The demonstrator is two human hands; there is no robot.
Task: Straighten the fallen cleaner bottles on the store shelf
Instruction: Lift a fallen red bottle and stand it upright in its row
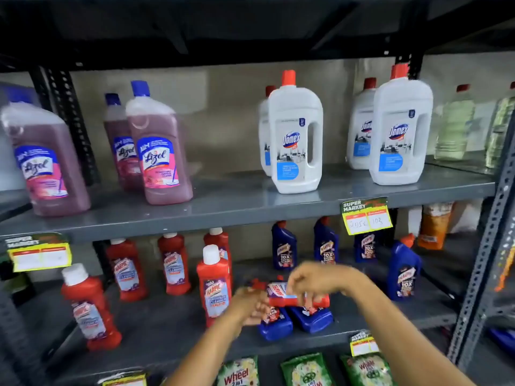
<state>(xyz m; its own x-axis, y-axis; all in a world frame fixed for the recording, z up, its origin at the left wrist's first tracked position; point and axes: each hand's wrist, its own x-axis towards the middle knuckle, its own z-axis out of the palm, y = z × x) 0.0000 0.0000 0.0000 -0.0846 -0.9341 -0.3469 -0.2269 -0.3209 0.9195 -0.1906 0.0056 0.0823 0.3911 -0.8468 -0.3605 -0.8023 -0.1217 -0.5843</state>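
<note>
On the middle shelf (156, 324) two blue Harpic bottles lie on their sides (276, 325) (313, 319). A red Harpic bottle (281, 295) lies horizontally across them. My right hand (315, 277) grips this red bottle from above, around its label. My left hand (248, 305) is at the same bottle's left end and closes on it; blur hides the finger detail. Several red Harpic bottles stand upright to the left, the nearest (214, 285) right beside my left hand. Blue Harpic bottles stand upright behind and to the right (404, 271).
Pink Lizol bottles (158, 151) and white Domex bottles (295, 135) stand on the upper shelf (223, 207). Yellow price tags (366, 217) hang from the shelf edges. Green Wheel packets (239, 371) sit on the lowest shelf. A perforated metal post (485, 260) borders the right side.
</note>
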